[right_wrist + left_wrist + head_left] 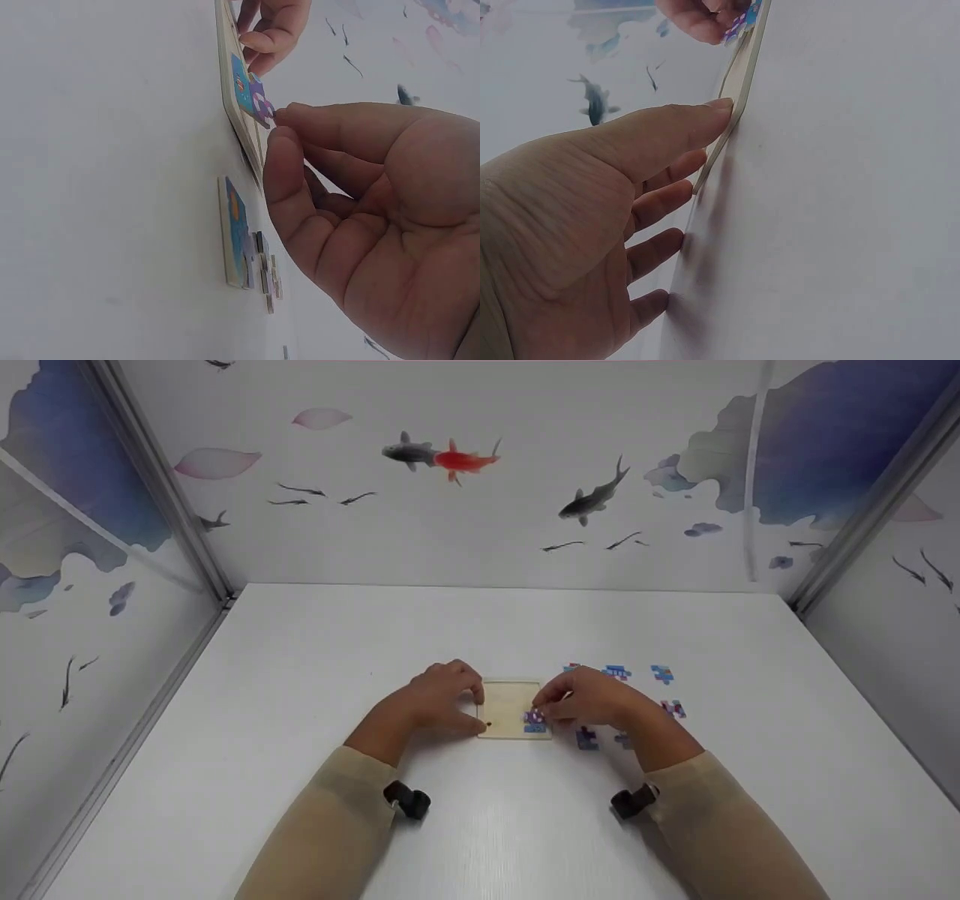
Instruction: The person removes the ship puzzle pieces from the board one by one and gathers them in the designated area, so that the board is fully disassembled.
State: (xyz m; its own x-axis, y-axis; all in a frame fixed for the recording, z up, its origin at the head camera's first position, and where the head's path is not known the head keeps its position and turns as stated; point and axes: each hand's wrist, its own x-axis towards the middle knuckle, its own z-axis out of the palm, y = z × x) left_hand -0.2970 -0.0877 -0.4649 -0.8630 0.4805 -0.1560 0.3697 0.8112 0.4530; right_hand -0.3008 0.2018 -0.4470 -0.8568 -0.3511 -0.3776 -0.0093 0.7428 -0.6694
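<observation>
A shallow wooden puzzle tray [504,709] lies on the table between the hands. My left hand [448,697] grips its left side, thumb at the near corner [718,112] and fingers toward the far corner. In the tray's near right part sits a blue puzzle piece [535,728]. Against it is a purple puzzle piece [260,100], which my right hand [589,699] pinches between thumb and forefinger; it tilts up a little in the right wrist view. The right hand's other fingers are curled toward the palm.
Loose puzzle pieces lie right of the tray, among them one at the far right [663,673], one below it [673,709] and a dark blue one [586,738]. Some are partly hidden by the right hand and wrist. White panels with painted fish [465,460] stand around the white table [337,622].
</observation>
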